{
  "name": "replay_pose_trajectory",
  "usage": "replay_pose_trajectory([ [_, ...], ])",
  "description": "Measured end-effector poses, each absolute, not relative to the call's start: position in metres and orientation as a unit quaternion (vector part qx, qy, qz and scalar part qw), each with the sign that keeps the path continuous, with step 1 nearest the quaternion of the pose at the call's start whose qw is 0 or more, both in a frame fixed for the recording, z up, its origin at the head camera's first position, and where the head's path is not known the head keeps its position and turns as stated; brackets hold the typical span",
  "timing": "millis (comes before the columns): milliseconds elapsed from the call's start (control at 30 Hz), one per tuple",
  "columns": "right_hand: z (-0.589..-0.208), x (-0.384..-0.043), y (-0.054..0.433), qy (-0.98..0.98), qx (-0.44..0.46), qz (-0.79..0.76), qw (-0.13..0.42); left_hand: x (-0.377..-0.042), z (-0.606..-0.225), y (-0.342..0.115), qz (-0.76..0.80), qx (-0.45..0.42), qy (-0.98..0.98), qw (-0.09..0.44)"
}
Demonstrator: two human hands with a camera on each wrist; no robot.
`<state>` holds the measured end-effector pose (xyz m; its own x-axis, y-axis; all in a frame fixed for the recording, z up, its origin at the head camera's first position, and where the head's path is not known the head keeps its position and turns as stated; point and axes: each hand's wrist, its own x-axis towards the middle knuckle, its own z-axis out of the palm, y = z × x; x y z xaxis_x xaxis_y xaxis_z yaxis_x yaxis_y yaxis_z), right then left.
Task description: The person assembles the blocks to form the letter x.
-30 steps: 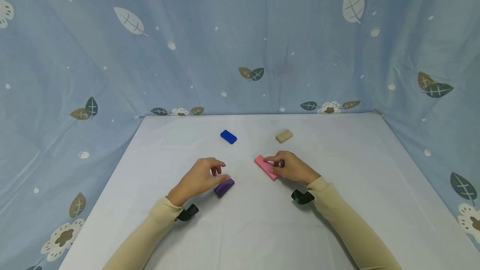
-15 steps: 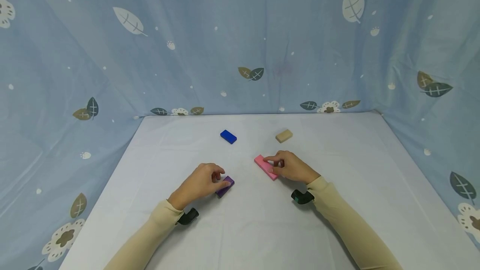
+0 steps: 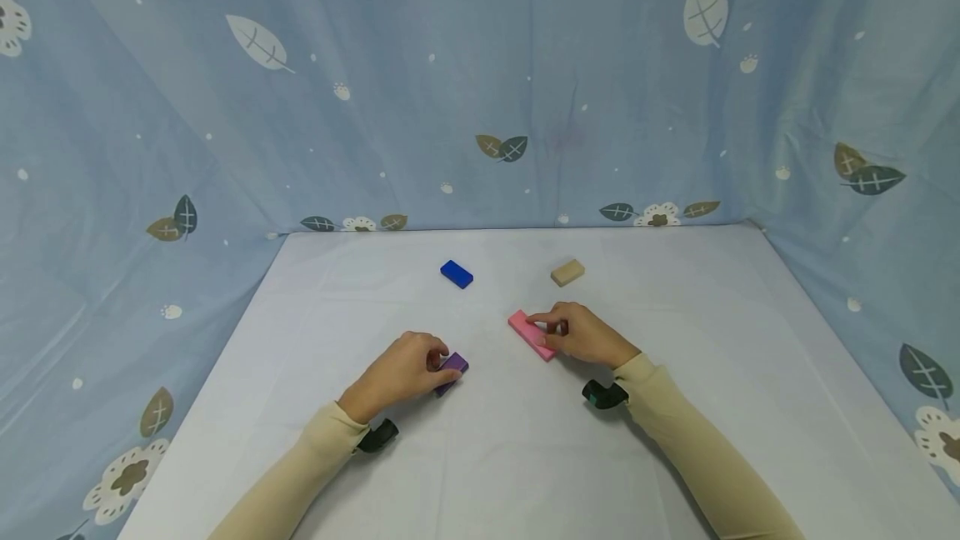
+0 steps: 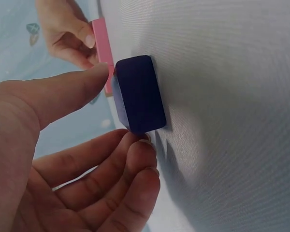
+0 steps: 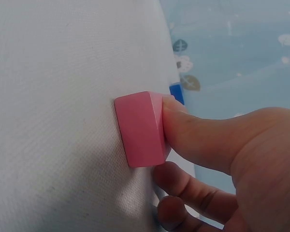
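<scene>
My left hand [image 3: 399, 369] is at a small dark purple block [image 3: 456, 362] left of the table's middle. In the left wrist view the thumb meets an upper edge of the purple block [image 4: 141, 94], and the curled fingers are at its side. To the right, my right hand [image 3: 591, 337] holds a pink block [image 3: 525, 327], which lies slanted on the table and looks longer than the others. The right wrist view has the thumb against the face of the pink block [image 5: 137, 130], with bent fingers just below it.
Farther back on the white table [image 3: 360, 273] lie a blue block [image 3: 457, 274] at left and a beige block [image 3: 567, 272] at right. A blue curtain [image 3: 420, 107] printed with leaves hangs behind the table and along its sides. Both wrists carry black cameras.
My left hand has come down onto the purple block, its thumb now across the top and fingers closer to its side. The right hand and the pink block have stayed put.
</scene>
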<state>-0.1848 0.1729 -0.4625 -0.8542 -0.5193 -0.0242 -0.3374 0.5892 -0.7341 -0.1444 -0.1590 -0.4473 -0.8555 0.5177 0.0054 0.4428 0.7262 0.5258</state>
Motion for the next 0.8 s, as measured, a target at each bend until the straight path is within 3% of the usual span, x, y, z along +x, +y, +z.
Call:
replay_pose_trajectory([
  [533, -0.4614, -0.1838, 0.1722, 0.882, -0.239, -0.386, 0.123, -0.1416, -0.4468, -0.1539, 0.246, 0.255, 0.931, 0.085],
  [800, -0.4619, -0.1842, 0.1723, 0.882, -0.238, -0.387, 0.122, -0.1402, -0.4468, -0.1525, 0.22, 0.268, 0.936, 0.064],
])
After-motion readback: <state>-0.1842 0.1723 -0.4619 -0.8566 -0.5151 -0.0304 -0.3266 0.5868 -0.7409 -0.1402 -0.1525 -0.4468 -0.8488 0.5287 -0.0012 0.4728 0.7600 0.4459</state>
